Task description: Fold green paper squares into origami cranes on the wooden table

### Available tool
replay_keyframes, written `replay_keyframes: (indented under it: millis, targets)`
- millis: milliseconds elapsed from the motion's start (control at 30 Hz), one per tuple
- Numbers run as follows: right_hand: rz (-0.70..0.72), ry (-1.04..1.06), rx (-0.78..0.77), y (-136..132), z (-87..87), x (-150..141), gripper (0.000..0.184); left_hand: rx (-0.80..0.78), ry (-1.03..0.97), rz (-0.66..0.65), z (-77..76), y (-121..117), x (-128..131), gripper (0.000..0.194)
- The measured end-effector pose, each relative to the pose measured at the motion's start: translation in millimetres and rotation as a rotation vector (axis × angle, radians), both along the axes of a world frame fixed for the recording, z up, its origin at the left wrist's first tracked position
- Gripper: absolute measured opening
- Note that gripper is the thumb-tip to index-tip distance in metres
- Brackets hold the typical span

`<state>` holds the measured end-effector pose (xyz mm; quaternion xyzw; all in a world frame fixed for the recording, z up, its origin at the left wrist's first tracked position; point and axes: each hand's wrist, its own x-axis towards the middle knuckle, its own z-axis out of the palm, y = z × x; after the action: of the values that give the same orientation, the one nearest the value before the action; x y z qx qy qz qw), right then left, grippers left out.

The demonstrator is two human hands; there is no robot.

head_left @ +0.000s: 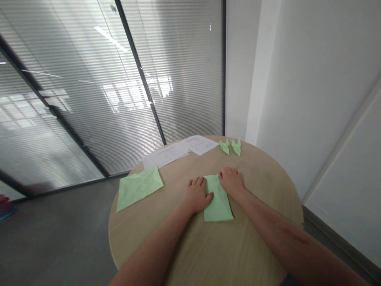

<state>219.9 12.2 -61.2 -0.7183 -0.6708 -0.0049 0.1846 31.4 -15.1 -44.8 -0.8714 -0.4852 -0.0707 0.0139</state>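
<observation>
- Here's the green paper (217,207), just right of centre in the lower half of the frame, lying flat and folded into a long shape
- Left hand (198,194) along its left edge: fingers stretched out and slightly apart, thumb swung wide onto the paper
- Right hand (231,180) up at the paper's upper right corner, fingers curled and close together; pinching the edge or only pressing, I cannot tell
- Over to the left, a second green sheet (141,186), opened out and crossed with creases, well apart from both hands
- Just above that sheet, white printed pages (166,155) spread along the table's far side, print too small to read
- To their right, two little green paper birds (225,147) side by side
- Under it all, a round wooden table (274,186)
- Beyond, blinds (190,99) fill the upper left, a white wall (312,79) the right, grey floor (59,234) the lower left
</observation>
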Motion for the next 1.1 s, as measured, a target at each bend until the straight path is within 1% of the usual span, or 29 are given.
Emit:
replay_keyframes:
  millis: [67, 133, 200, 267, 333, 433, 500, 567, 700, 800, 900, 1033, 1100]
  targets:
    - [0.005, 0.022, 0.011, 0, -2.1, 0, 0.026, 0.01, -0.01, 0.029, 0.3, 0, -3, 0.068]
    - [0.023, 0.032, 0.04, 0, -4.0, 0, 0.034, 0.017, -0.012, 0.044, 1.0, -1, -4, 0.071]
    - [0.066, 0.03, 0.07, 0, -3.8, 1, 0.041, 0.019, -0.005, 0.049, 1.6, -1, -5, 0.072]
    - [0.133, 0.037, 0.094, 2, -0.4, 1, 0.042, 0.02, 0.006, 0.051, 2.1, -2, -5, 0.073]
    - [0.237, 0.063, 0.112, 5, 5.5, 2, 0.041, 0.02, 0.013, 0.055, 2.2, -2, -5, 0.073]
    - [0.477, 0.08, 0.103, 13, 13.3, 0, 0.037, 0.023, 0.017, 0.057, 2.3, -3, -5, 0.073]
    - [0.627, 0.051, 0.051, 20, 13.7, -3, 0.037, 0.029, 0.014, 0.052, 3.1, -3, -4, 0.072]
    - [0.703, 0.022, -0.008, 26, 9.3, -5, 0.04, 0.04, 0.011, 0.055, 4.7, -5, -4, 0.071]
    - [0.719, 0.0, -0.039, 35, -5.0, -5, 0.044, 0.069, 0.016, 0.069, 11.2, -9, -2, 0.067]
    - [0.698, -0.039, -0.03, 36, -11.0, -4, 0.045, 0.094, 0.038, 0.074, 18.1, -14, 1, 0.063]
    - [0.673, -0.061, -0.034, 35, -10.3, -3, 0.046, 0.097, 0.076, 0.057, 25.7, -18, 4, 0.057]
    - [0.676, -0.074, -0.036, 33, -6.4, -4, 0.046, 0.083, 0.146, 0.014, 36.4, -25, 7, 0.041]
    - [0.674, -0.084, -0.034, 33, -5.8, -4, 0.047, 0.046, 0.204, 0.004, 41.6, -29, 9, 0.033]
